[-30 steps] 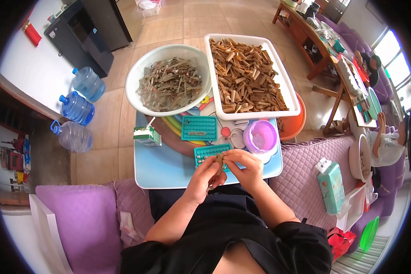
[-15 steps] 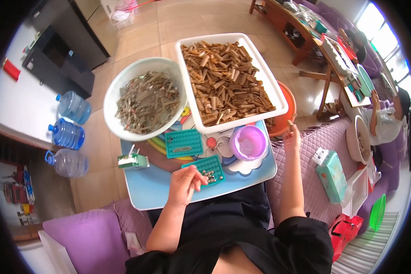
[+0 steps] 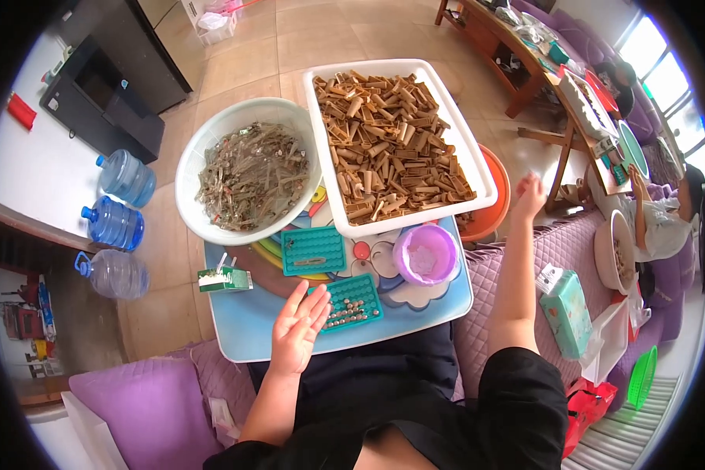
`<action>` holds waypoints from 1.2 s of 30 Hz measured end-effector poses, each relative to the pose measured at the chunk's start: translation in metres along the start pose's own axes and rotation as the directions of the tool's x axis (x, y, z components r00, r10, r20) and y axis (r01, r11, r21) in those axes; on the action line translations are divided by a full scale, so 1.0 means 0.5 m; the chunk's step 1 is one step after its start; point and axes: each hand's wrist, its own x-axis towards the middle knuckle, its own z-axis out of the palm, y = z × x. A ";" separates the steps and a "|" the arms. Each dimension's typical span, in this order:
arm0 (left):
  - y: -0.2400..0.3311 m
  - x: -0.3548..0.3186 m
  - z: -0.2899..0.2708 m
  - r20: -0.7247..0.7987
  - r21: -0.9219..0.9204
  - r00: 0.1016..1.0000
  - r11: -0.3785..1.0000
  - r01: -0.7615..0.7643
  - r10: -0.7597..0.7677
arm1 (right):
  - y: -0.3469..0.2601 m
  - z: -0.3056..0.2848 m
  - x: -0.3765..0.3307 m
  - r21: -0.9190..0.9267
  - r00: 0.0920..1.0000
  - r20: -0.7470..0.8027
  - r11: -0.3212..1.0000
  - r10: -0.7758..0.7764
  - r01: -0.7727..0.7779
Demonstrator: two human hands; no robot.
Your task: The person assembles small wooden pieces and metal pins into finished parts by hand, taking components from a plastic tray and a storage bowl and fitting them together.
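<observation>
My left hand (image 3: 298,333) is open, palm turned up and fingers stretched, beside the left edge of a teal ridged tray (image 3: 364,283). Small round metallic pieces (image 3: 352,313) sit in that tray. Off to the right, past the table, I hold out my right hand (image 3: 529,197) with its fingers curled together; what they hold, if anything, does not show. A second teal tray (image 3: 305,242) has a thin metal tool lying in it. A purple tub (image 3: 425,254) stands to the right of the trays. Behind them, a white bin (image 3: 486,193) is heaped with brown curved pieces (image 3: 395,149).
A pale basin (image 3: 186,176) of thin greyish strips stands at left, near a small green box (image 3: 225,279). An orange basin (image 3: 500,200) lies partly under the white bin. Water bottles (image 3: 117,223) line the left. Another person (image 3: 658,219) sits at far right.
My left hand has drawn back left from the tray and opened. My right hand has moved right and away from me; the small brown piece it held is no longer visible.
</observation>
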 end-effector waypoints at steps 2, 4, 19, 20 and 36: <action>-0.004 0.002 0.023 0.025 -0.015 0.999 1.000 -0.022 0.022 | -0.105 0.101 -0.023 -0.153 0.973 0.136 0.966 -0.187 0.207; -0.005 0.005 0.038 0.067 -0.027 0.998 1.000 -0.010 0.012 | -0.168 0.211 -0.088 -0.313 0.802 0.498 0.793 -0.331 0.522; 0.014 -0.122 -0.115 0.036 -0.125 0.999 0.992 0.029 -0.025 | 0.013 0.428 -0.315 -0.334 0.065 0.893 0.558 0.445 0.759; 0.012 -0.125 -0.127 0.003 -0.108 0.999 0.993 0.051 -0.051 | -0.007 0.423 -0.319 -0.355 0.142 0.915 0.584 0.378 0.730; 0.053 -0.024 -0.101 0.252 0.137 0.946 0.976 0.171 -0.201 | -0.277 0.495 -0.612 -0.104 -0.265 0.933 0.887 0.244 0.450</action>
